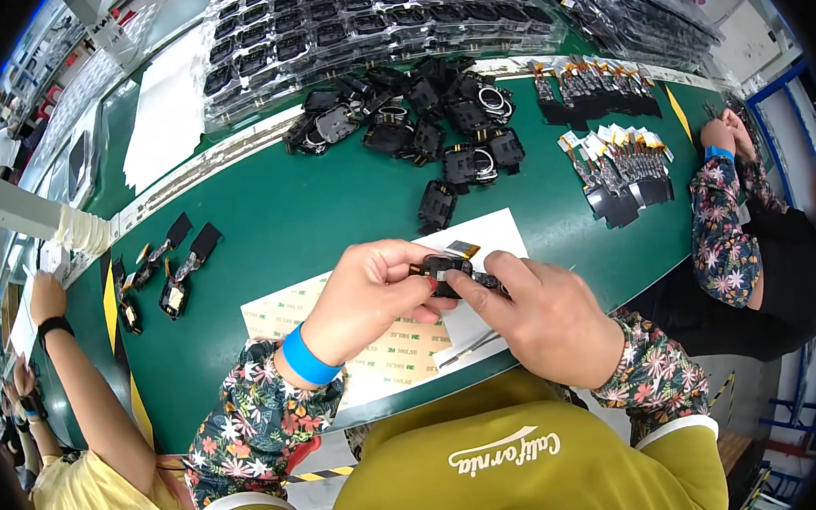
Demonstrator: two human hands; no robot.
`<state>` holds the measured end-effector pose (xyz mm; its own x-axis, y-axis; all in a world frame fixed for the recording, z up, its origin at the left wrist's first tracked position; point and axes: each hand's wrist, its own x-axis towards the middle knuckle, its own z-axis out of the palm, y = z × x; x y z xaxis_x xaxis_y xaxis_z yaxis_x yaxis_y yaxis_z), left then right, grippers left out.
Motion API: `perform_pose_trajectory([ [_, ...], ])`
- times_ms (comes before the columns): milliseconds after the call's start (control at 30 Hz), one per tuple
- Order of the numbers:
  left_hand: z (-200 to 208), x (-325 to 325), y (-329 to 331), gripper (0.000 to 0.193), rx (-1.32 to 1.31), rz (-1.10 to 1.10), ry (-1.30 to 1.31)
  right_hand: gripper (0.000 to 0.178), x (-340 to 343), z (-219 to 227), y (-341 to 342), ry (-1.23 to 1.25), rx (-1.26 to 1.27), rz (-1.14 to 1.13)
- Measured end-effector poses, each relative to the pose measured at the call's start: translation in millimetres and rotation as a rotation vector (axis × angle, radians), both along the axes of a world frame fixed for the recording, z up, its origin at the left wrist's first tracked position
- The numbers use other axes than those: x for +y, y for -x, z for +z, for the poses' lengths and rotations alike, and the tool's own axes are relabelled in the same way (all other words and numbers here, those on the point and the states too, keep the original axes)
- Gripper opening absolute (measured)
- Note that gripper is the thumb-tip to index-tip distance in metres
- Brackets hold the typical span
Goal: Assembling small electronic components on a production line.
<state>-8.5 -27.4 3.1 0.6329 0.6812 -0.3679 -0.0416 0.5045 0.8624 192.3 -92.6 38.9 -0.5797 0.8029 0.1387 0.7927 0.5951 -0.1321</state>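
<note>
Above the front part of the green table, my left hand (365, 295) is closed on a small black plastic housing (440, 268), pinching it between thumb and fingers. A flat flexible cable (465, 249) with an orange-yellow end sticks up from its far side. My right hand (559, 318) grips the housing from the other side, its index finger pressed onto the top. What lies under that fingertip is hidden. Beneath both hands are a cream adhesive-backed sheet (379, 368) and a white sheet (500, 233). Thin metal tweezers (468, 348) lie on the white sheet's near part.
A heap of black housings (402, 121) lies beyond my hands. Bundled flex cables (617, 167) sit to the right. Stacked clear trays (352, 29) stand behind. A few assembled pieces (176, 290) lie at left. Co-workers' arms (92, 376) appear on both sides.
</note>
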Motion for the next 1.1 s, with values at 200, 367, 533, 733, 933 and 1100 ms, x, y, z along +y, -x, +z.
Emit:
perform_pose_trajectory([
  [200,2.2,0.9,-1.3,0.027,-0.007,0.008,0.019,0.051,0.5,0.9,-3.5,0.029,-0.031,0.004],
  [367,4.1,-0.2,-3.3,0.026,-0.013,0.008,0.009,0.051,-0.2,-0.1,-6.1,0.041,-0.035,0.01],
  [533,0.0,-0.9,-3.5,0.021,-0.019,0.032,-0.026,0.05,1.4,-3.4,-2.4,-0.016,0.023,0.021],
  [733,-3.6,-0.8,-6.7,0.011,-0.06,0.092,-0.025,0.045,5.6,-6.4,-5.3,-0.002,0.113,0.036],
  [933,-2.0,4.5,-7.2,0.008,-0.069,0.166,-0.003,0.029,8.9,11.2,-27.4,0.361,0.771,0.017],
  [1100,3.2,5.4,-14.3,0.005,0.012,0.164,-0.02,0.028,3.2,7.4,-33.9,0.594,1.016,0.091],
])
